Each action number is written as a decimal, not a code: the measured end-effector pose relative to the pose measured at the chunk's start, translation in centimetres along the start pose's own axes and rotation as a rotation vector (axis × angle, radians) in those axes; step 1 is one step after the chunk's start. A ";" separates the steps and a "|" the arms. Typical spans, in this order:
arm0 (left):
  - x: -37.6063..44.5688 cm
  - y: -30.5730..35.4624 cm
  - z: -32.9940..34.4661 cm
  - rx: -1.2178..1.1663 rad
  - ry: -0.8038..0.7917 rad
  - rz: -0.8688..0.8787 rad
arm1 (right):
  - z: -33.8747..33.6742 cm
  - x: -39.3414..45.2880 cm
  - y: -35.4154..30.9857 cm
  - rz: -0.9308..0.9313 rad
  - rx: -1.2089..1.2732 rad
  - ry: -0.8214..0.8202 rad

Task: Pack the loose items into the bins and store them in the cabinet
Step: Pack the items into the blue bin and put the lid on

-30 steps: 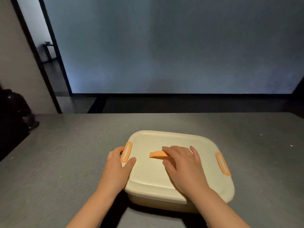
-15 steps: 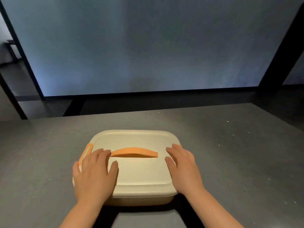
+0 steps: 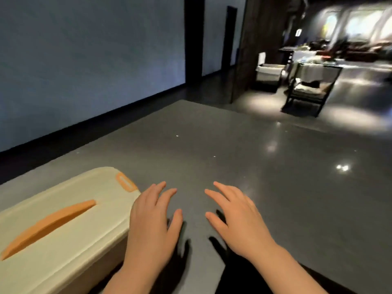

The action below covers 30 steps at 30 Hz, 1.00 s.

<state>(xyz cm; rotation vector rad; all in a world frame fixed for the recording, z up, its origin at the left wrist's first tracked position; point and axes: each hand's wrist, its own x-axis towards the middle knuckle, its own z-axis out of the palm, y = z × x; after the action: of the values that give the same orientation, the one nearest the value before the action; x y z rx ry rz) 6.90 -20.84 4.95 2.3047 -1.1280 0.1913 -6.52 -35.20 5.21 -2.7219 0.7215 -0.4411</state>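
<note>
Cream bin [image 3: 63,230], lid on, orange handle [image 3: 48,227] and clip [image 3: 125,182].

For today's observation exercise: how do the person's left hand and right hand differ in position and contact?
The left hand lies beside the cream bin, overlapping its right edge; the right hand is well clear of it. The left hand is nearer the orange latch; the right is farther away. Both hands are open, fingers spread, above the grey table, holding nothing.

I can read no text, label, brand or number anywhere here; the small bright sign far back on the wall is too blurred.
</note>
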 end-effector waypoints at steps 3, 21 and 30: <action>-1.1 5.6 4.2 -0.133 -0.162 0.172 | -2.8 -7.4 4.3 0.251 -0.084 0.070; -25.9 51.9 15.1 -0.575 -0.735 1.107 | -20.5 -55.4 17.2 1.355 -0.405 0.516; -38.4 69.3 18.0 -0.682 -0.856 1.272 | -27.1 -71.9 24.4 1.582 -0.427 0.526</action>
<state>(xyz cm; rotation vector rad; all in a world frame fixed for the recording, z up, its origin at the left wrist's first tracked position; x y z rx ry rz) -72.52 -38.21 5.44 0.7624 -2.4373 -0.6751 -86.35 -23.63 5.77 -1.3920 2.8409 -0.5477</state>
